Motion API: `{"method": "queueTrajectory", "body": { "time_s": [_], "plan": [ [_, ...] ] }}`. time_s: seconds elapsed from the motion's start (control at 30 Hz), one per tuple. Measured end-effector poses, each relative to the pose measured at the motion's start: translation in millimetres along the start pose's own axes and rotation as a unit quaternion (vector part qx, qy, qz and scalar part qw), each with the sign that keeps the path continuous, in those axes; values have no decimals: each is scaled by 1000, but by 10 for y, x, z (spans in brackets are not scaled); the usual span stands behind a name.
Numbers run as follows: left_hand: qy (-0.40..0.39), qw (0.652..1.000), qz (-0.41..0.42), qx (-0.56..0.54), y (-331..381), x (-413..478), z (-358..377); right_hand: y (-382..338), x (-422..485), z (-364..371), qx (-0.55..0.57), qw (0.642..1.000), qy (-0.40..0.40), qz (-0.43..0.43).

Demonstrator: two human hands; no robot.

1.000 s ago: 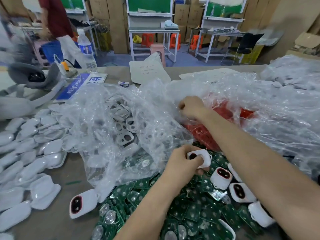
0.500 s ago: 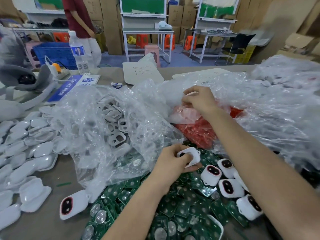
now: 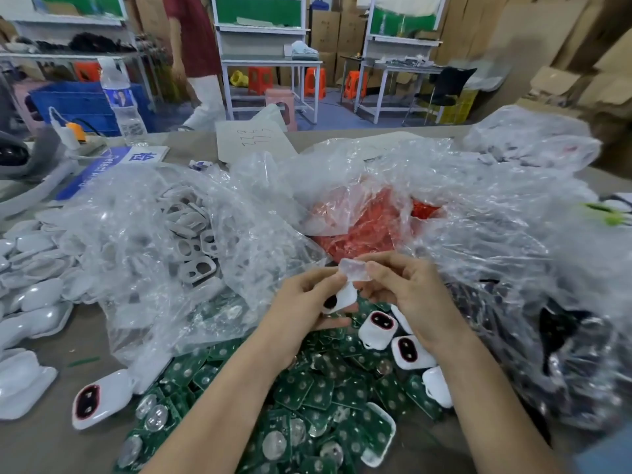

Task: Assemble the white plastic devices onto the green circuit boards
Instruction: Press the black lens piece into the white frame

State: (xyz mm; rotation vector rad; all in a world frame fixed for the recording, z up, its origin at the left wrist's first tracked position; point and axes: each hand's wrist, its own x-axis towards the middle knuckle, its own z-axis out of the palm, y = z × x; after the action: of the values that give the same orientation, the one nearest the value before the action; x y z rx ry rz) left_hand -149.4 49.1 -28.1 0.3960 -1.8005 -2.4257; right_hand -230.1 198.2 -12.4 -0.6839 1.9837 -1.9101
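Nearest, a heap of green circuit boards (image 3: 318, 391) is lying loose on the desk (image 3: 41, 439), and a few finished white plastic devices (image 3: 378, 326) are resting on its right side. Just above the heap the hands are meeting. The left hand (image 3: 301, 302) is gripping a white plastic device (image 3: 342, 297) by its edges, while the right hand (image 3: 407, 295) is pinching a small clear piece (image 3: 355, 271) and holding it at the device's upper end, seemingly touching it.

The device is looking light, stiff and smooth, so a firm hold on its side walls is probably serving better than one on its glossy face. The thin boards are likely best taken by their edges, off the silvery domes (image 3: 273, 446).

Beyond, a clear bag of white frames (image 3: 191, 241) and a bag of red parts (image 3: 362, 220) are lying open, and farther off a water bottle (image 3: 123, 100) is standing.
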Motion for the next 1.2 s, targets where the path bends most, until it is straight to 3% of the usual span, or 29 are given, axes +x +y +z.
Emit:
{"method": "queueTrajectory", "body": {
  "time_s": [0.4, 0.57, 0.73, 0.87, 1.2],
  "plan": [
    [0, 1000, 2, 27, -19, -25, 21, 0, -92, -30, -22, 1000, 9, 15],
    [-3, 998, -51, -44, -3, 9, 13, -48, -61, -127, -15, 998, 61, 24],
    [15, 989, -91, -119, 30, 24, 53, -88, -51, -201, -28, 998, 46, 34],
    [28, 989, -90, -116, 40, 37, 41, -82, -48, -177, -34, 998, 31, 33],
    [58, 992, -71, -81, -13, 62, 18, 79, -238, 48, 143, 979, 123, 80]
  ]
}}
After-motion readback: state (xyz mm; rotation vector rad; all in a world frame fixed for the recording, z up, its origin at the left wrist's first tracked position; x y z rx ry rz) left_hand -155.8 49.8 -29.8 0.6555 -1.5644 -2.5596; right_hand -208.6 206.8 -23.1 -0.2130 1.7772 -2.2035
